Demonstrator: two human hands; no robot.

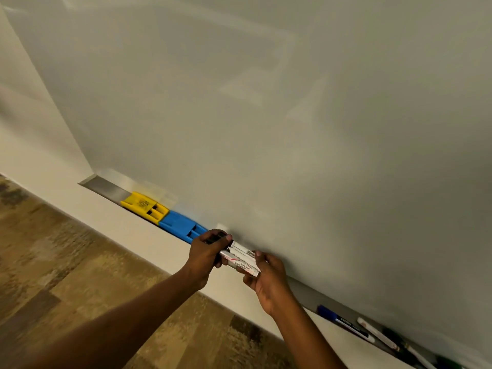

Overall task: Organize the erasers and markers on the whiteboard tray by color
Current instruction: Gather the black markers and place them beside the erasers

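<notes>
A yellow eraser (143, 206) and a blue eraser (181, 227) lie end to end on the metal whiteboard tray (106, 187) at its left part. Just right of the blue eraser, my left hand (205, 258) grips the black-capped ends of a small bundle of white markers (241, 258). My right hand (269, 280) holds the other end of the same bundle, over the tray. Farther right on the tray lie a blue marker (336, 319), a white marker with red print (378, 334) and green markers (415, 352).
The whiteboard (266, 115) fills the upper view, with the cream wall (32, 145) to its left and below the tray. A wood-pattern floor (53, 262) lies beneath. A bare stretch of tray (306, 291) sits between my hands and the right-hand markers.
</notes>
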